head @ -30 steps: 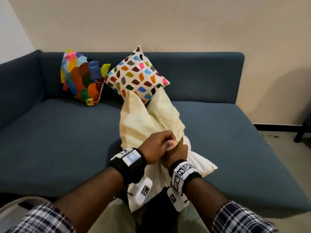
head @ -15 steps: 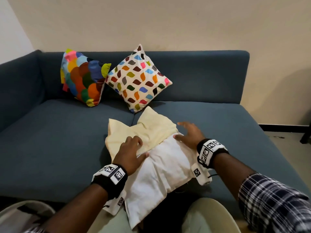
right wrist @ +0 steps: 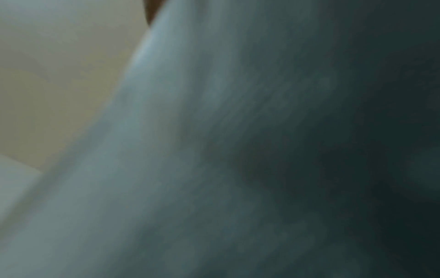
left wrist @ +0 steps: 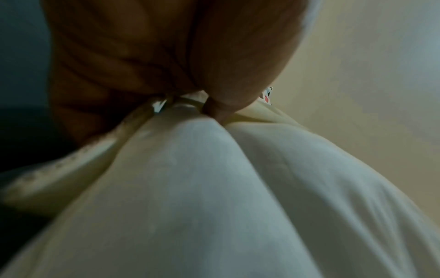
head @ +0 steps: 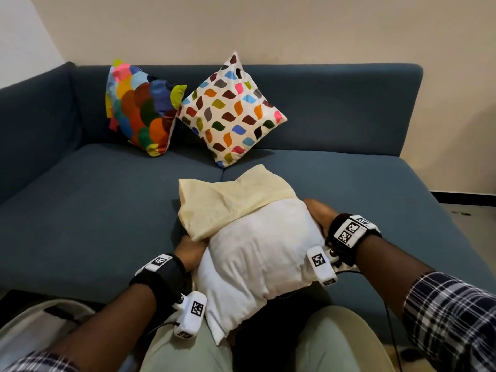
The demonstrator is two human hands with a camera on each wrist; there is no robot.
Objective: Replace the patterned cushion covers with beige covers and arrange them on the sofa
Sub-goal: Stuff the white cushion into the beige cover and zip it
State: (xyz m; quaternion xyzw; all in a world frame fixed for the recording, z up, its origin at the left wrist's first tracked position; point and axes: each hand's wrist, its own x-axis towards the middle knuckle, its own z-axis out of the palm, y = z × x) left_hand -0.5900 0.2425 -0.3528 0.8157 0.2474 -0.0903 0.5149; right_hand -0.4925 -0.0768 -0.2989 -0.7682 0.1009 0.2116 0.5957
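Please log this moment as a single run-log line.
stage: fitting beige cover over white cushion insert | left hand: grips cover edge | right hand: at insert side | patterned cushions: two, untouched

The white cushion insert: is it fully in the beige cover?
Only partly in. The beige cover hides its far end; most of the white cushion insert is bare.

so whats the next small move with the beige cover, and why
Probably draw the beige cover further toward the person over the white insert. It sheathes only the far end, and the left hand and right hand sit at its open edge.
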